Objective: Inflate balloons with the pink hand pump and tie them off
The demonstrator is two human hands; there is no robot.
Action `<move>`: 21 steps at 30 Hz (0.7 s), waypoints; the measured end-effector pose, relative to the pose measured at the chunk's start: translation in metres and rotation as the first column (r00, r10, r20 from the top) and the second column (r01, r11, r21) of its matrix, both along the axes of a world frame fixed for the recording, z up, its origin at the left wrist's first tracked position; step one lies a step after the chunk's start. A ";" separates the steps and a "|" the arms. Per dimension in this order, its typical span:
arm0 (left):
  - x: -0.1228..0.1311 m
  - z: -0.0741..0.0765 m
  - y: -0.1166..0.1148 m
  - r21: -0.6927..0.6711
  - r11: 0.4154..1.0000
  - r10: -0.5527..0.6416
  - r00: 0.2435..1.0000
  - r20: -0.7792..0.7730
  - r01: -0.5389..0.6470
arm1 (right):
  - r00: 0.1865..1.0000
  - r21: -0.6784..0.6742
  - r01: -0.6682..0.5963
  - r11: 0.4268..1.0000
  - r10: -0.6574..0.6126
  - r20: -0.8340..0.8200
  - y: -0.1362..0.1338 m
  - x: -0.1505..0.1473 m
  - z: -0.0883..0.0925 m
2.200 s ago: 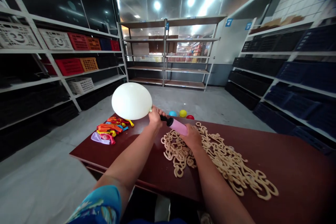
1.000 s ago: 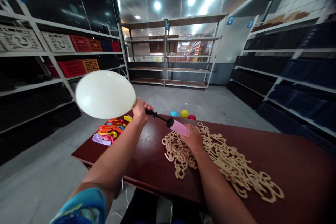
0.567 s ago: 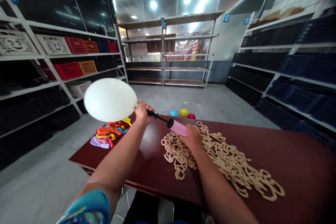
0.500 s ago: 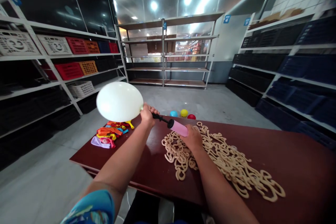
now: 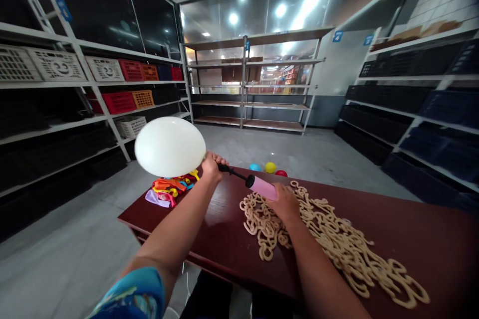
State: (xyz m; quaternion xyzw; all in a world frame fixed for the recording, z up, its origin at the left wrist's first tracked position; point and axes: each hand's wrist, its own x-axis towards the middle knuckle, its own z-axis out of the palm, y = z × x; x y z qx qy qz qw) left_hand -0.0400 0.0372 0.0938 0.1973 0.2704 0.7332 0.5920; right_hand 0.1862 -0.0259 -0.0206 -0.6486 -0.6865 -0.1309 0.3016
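Note:
A white inflated balloon (image 5: pixel 170 147) stands out to the left of my left hand (image 5: pixel 212 166). That hand is closed round the balloon's neck and the black end of a hand pump; its fingers hide the joint between them. The pink barrel of the balloon pump (image 5: pixel 264 188) lies in the closed grip of my right hand (image 5: pixel 285 202). A black rod shows between my two hands. Beneath the balloon, a heap of limp coloured balloons (image 5: pixel 168 190) rests on the dark red table (image 5: pixel 224 214). Beside and under my right forearm spreads a pile of beige curved pieces (image 5: pixel 344 239).
Blue, yellow and red balloons (image 5: pixel 270 167) show beyond the table's far edge. Shelves with crates (image 5: pixel 119 102) line the left wall, and dark crates (image 5: pixel 389 92) fill those on the right. A metal rack (image 5: pixel 243 84) stands against the back glass.
The head view has turned slightly left, so the table and shelves sit further right. My hands are a little further apart, with more black rod showing. The balloon looks slightly larger.

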 end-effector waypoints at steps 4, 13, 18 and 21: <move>-0.033 0.033 0.000 0.058 0.998 0.029 0.999 -0.012 -0.029 | 1.000 0.040 -0.001 0.999 0.002 -0.022 0.003 0.002 0.002; 0.010 0.004 0.008 -0.003 1.000 -0.007 0.999 0.036 0.007 | 0.993 0.007 0.120 0.993 -0.120 0.018 -0.001 -0.003 0.005; 0.059 -0.030 0.002 -0.019 0.996 -0.086 0.995 0.059 0.088 | 0.990 -0.020 0.131 0.991 -0.130 0.047 -0.004 -0.005 0.005; 0.068 -0.038 -0.002 -0.020 0.995 -0.092 0.991 0.100 0.095 | 0.987 -0.013 0.155 0.988 -0.155 0.041 -0.007 -0.008 0.008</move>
